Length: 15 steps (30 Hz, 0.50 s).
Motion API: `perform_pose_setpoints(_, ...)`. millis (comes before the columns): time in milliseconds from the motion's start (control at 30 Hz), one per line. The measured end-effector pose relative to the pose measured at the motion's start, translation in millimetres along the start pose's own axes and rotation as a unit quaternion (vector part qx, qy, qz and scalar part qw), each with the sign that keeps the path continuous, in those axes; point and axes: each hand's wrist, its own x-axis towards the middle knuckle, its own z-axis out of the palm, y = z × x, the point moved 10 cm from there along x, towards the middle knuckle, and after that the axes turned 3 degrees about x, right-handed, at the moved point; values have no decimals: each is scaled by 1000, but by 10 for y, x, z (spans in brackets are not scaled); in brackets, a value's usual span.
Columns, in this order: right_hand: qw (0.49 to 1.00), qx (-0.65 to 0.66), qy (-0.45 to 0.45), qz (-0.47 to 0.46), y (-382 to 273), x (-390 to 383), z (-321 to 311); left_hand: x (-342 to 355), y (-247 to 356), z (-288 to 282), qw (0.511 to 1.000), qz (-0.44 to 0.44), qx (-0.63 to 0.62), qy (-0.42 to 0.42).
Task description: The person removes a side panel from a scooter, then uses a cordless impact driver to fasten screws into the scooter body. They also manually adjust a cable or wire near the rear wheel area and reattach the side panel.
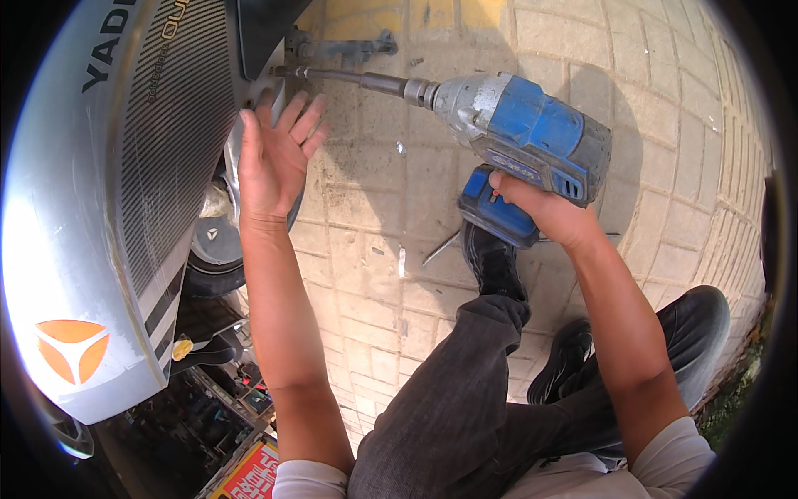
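Observation:
My right hand [544, 209] grips the handle of a blue and grey cordless impact wrench [532, 133]. Its long dark socket extension [349, 77] points left and meets the rear part of a silver scooter [91, 208] near the wheel hub. My left hand [274, 154] is open with its fingers spread, its palm against the metal edge by the scooter's wheel, just below the extension's tip. What the tip sits on is hidden by the scooter's body.
I crouch on tan paving bricks [665, 100], my dark trousers and black shoes [495, 262] below the tool. A thin metal rod [440, 247] lies on the ground by the shoe. The scooter's wheel [214, 249] and stand [345, 46] are close by.

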Motion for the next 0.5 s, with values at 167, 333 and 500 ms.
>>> perform_pose_setpoints(167,995,65,-4,75,85,81,19,39,1,-61,1000,8,22,10)
perform_pose_setpoints(333,942,303,0,145,253,-62,259,146,8,-64,999,3,20,29)
perform_pose_setpoints(500,940,296,24,168,335,-219,353,201,7,-81,1000,3,3,27)
